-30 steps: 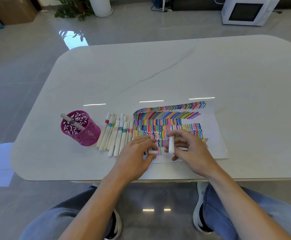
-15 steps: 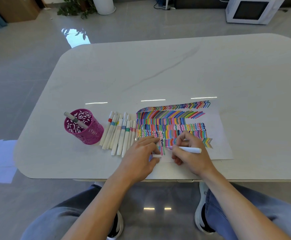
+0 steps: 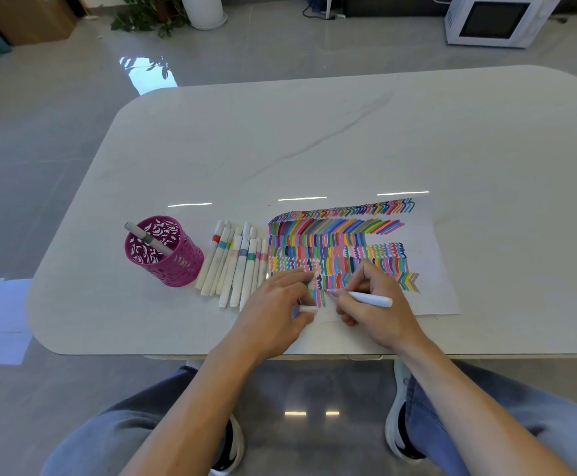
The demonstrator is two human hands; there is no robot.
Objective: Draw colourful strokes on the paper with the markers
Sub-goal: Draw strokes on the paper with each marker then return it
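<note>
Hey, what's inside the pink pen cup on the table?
One white marker with a grey band leans inside the pink pen cup, its top poking over the left rim. Its lower end and the cup's bottom are hidden.

text: none legible | labels: none | numbers: none | signs: none

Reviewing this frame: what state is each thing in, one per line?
White sheet of paper: flat, largely filled with strokes.
White marker with pink tip: uncapped, tip on paper, gripped by right hand.
White cap: off, pinched in left hand.
Pink perforated pen cup: upright, one grey-banded marker leaning inside.
Row of white markers: capped, lying beside cup.
</note>
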